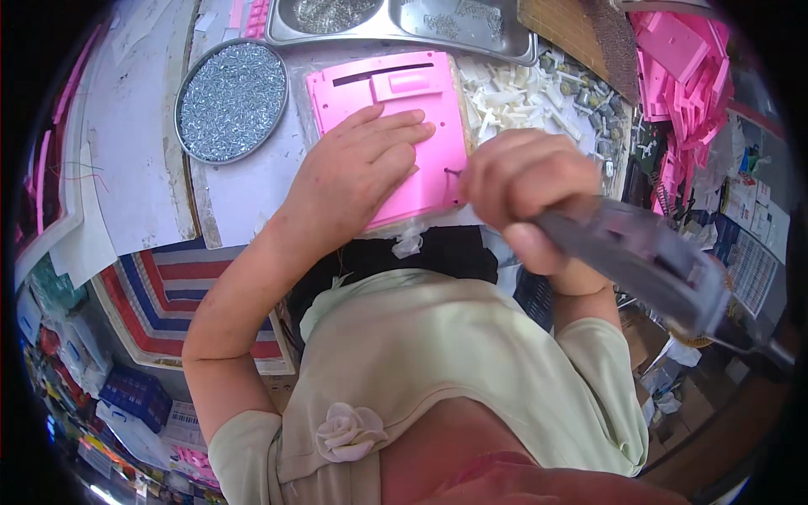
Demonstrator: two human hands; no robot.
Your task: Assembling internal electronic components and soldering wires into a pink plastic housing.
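Note:
A pink plastic panel (pixel 418 187) lies on the table in front of me, with a slot along its far edge and a raised block below that slot. My left hand (pixel 370 164) rests flat on it, fingers stretched toward the upper right. In my right hand (pixel 534 189) is a dark electric screwdriver (pixel 648 257), its body slanting away to the lower right. The tool's thin tip meets the panel near its right edge. Whether a screw sits under the tip is too small to tell. Clear plastic film (pixel 410 240) shows at the panel's near edge.
A round metal dish (pixel 178 126) full of small screws stands at the left. Behind the panel is a steel tray (pixel 383 27) with small metal parts. White plastic pieces (pixel 513 97) lie heaped to the right, with a pile of pink parts (pixel 682 67) at the far right.

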